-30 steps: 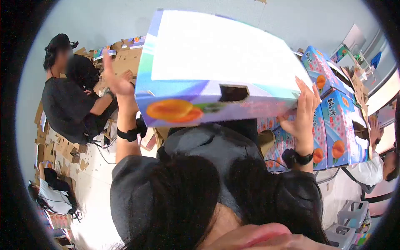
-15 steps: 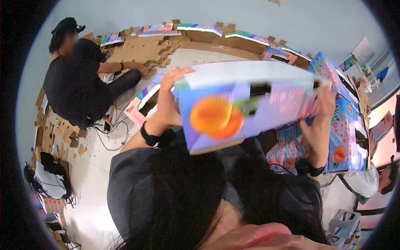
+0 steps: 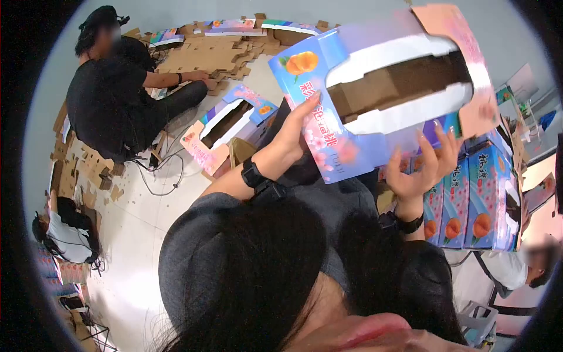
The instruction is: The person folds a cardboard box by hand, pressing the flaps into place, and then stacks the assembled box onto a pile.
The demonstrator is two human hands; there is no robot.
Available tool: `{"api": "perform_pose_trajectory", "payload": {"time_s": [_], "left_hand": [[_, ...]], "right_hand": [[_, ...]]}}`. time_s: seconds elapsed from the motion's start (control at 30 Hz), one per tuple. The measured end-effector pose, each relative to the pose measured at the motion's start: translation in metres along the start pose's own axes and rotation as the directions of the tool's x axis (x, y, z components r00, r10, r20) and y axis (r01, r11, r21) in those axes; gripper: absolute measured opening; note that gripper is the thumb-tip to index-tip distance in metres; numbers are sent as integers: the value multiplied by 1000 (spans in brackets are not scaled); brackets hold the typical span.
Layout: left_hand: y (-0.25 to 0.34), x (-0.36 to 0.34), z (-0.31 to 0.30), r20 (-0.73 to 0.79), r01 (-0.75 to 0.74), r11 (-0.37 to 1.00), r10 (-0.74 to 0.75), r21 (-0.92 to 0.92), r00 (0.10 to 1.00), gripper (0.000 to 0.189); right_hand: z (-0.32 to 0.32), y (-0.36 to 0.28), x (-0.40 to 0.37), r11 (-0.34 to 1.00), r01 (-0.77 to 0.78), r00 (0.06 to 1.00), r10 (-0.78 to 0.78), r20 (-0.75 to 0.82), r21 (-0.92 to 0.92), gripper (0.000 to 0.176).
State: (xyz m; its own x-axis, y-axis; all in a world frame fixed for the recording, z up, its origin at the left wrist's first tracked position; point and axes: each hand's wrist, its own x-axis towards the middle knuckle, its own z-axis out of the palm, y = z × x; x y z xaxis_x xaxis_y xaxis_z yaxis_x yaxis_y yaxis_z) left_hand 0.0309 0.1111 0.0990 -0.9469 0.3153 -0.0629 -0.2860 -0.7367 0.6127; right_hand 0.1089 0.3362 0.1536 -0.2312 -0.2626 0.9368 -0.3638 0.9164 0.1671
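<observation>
A printed cardboard box point(image 3: 352, 155) with an oval opening in its top is held up in front of me, blue and pink with orange fruit pictures. My left hand point(image 3: 296, 132) grips its left edge, thumb on the printed face and the other fingers hidden behind. At the lower right edge is my right hand point(image 3: 423, 167), its fingers spread and fingertips against the box. Brown cardboard shows inside the opening. Another box with a similar opening point(image 3: 249, 124) rests on the floor left of my left hand.
A person in black point(image 3: 111, 105) sits at the left beside flat brown cardboard point(image 3: 202, 58). Similar boxes point(image 3: 481, 199) stand stacked at the right. Cables point(image 3: 158, 190) lie on the floor. Other people are at the far left and right edges.
The box has risen and turned so that its top opening now faces me. My right hand has moved left and down along it, with its fingers spread.
</observation>
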Motion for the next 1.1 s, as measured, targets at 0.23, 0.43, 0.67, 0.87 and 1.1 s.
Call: {"api": "perform_pose_trajectory", "payload": {"time_s": [0.23,0.43,0.67,0.87,1.1], "left_hand": [[-24,-8,4,-6,52,995,-52,-85,999,49],[-38,-8,-17,222,182,970,-215,160,951,46],[-48,-6,-40,244,164,906,-273,389,930,47],[-24,3,-73,534,-58,728,-445,683,719,86],[15,0,-50,574,-267,884,-2,385,819,128]], "right_hand": [[3,17,-29,861,-389,916,401,34,326,121],[19,1,-37,274,-693,685,540,490,667,126],[34,31,-70,-205,-727,436,601,671,655,92],[29,61,-100,-392,-592,384,631,674,704,74],[0,102,-133,-342,-533,451,659,602,774,47]]}}
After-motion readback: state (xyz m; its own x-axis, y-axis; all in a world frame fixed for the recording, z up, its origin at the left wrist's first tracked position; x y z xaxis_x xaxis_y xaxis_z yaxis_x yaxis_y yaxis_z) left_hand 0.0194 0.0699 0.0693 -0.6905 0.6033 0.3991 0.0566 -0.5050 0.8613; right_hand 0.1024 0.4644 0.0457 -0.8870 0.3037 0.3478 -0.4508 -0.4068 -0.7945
